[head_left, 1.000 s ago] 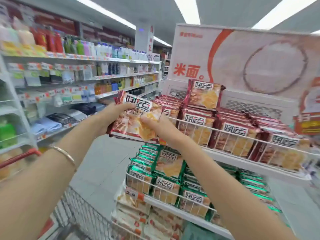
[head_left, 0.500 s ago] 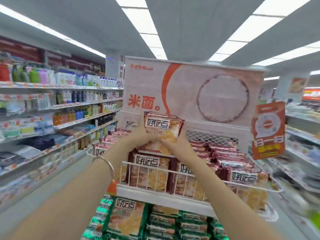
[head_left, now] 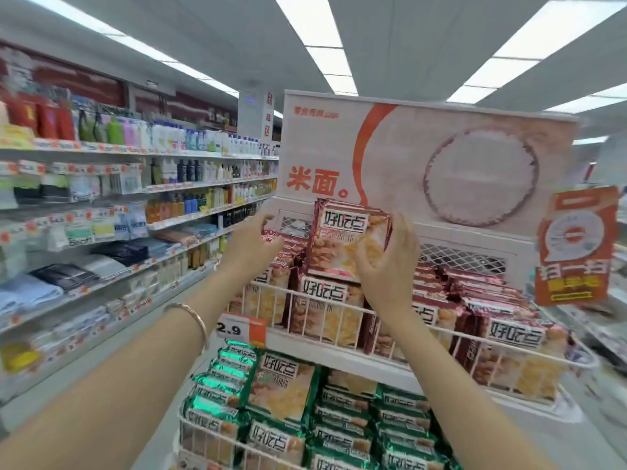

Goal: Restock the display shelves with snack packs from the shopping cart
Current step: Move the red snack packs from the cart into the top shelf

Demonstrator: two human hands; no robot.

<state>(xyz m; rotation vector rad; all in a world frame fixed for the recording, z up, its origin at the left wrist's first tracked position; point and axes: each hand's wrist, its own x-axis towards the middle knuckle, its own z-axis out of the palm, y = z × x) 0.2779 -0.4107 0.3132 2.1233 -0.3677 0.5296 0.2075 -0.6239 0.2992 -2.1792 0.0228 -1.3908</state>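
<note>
The red snack pack [head_left: 344,244] stands upright, face to the camera and slightly tilted, just above the front row of red packs [head_left: 324,295] in the top wire shelf [head_left: 305,344]; its slot lies straight below. The right hand [head_left: 390,266] grips its right edge, thumb on the front, wrist raised. The left hand [head_left: 252,245] hovers just left with fingers curled; whether it pinches anything cannot be told

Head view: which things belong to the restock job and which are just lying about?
Job: red snack pack in the right hand; left hand beside it; top wire shelf of red packs. Cart not in view.
Idle: green packs below; price tag; rice banner; orange hanging sign; toiletry shelves.
</note>
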